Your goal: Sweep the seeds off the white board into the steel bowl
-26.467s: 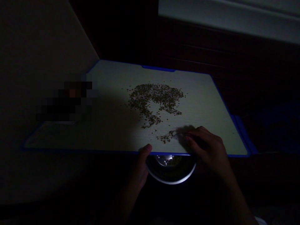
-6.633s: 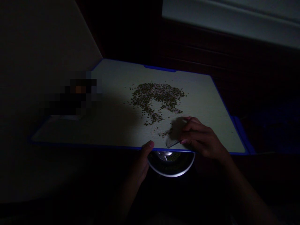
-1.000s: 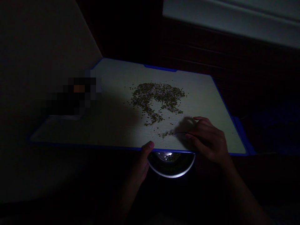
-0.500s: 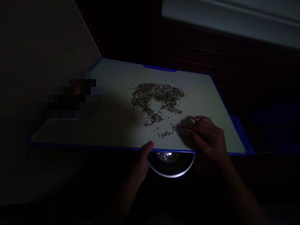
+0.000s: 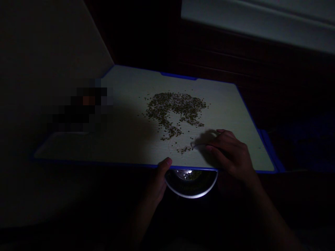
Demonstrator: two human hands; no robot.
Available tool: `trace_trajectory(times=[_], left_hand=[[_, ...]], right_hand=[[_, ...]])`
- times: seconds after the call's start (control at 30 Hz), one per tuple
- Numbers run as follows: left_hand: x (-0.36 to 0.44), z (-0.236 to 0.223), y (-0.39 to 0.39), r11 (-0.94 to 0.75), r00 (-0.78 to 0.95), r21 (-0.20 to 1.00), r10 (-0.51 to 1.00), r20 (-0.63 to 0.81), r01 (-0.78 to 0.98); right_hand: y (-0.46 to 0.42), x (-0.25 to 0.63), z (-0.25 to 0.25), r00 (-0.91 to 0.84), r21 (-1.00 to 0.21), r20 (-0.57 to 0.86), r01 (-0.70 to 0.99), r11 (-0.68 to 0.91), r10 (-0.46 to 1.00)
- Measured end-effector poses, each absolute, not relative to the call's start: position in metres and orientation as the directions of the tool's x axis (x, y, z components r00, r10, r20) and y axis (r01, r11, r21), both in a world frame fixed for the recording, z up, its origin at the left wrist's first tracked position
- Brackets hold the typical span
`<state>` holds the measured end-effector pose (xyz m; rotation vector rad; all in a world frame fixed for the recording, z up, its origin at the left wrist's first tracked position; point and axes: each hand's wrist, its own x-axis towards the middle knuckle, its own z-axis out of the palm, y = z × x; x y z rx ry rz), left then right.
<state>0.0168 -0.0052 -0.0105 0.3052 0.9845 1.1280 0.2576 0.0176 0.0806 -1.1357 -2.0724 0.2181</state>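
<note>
My left hand (image 5: 159, 179) holds the near edge of a pale tabletop (image 5: 225, 104) with blue edging; the thumb lies on top and the other fingers are mostly hidden below. Just under that edge, beside this hand, is a metal bowl (image 5: 192, 196) with small green beans inside. My right hand (image 5: 230, 153) is closed in a pinch on a thin, flat, greyish strip (image 5: 199, 144) whose kind I cannot make out. Its tip touches the right end of a small cluster of beans (image 5: 185, 150). Farther back a larger spread of beans (image 5: 175, 104) covers the middle of the top.
At the left a pixelated patch (image 5: 83, 108) hides something on or beside the tabletop. A pale wall-like surface (image 5: 39, 69) rises at the left. A light ledge (image 5: 256, 21) crosses the upper right. Something blue (image 5: 311, 143) stands in the dark at the right.
Over the last second the strip's tip has shifted slightly around the small cluster. Earlier my right hand held the strip nearer the front edge, above the bowl. My left hand stays in place.
</note>
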Motion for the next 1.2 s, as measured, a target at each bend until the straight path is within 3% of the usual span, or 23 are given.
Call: trace_trajectory(times=[1.2], left_hand=[[0.0160,-0.0116,-0.0045,0.464,0.136,0.632,0.858,-0.496,-0.621]], right_hand=[[0.0161,0.2589,0.0812,-0.484,-0.607,0.476,0.422,0.673,0.734]])
